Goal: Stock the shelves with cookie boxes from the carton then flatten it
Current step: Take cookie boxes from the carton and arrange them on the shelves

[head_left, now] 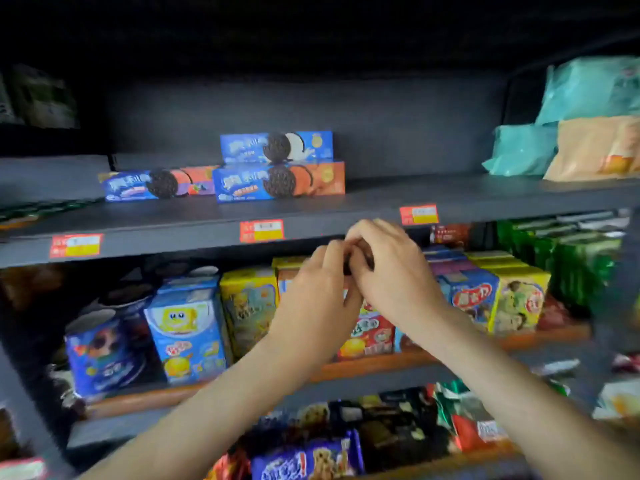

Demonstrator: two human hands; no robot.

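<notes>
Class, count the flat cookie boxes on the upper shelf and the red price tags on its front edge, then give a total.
Cookie boxes: 3
Price tags: 3
Total: 6

Own body, as seen: my left hand (311, 289) and right hand (388, 268) both bare, left forearm (225, 393) and right forearm (502, 375) bare too from wrist to the bottom of my view, slender and smooth, fingers too blurred for nails or finer detail.
</notes>
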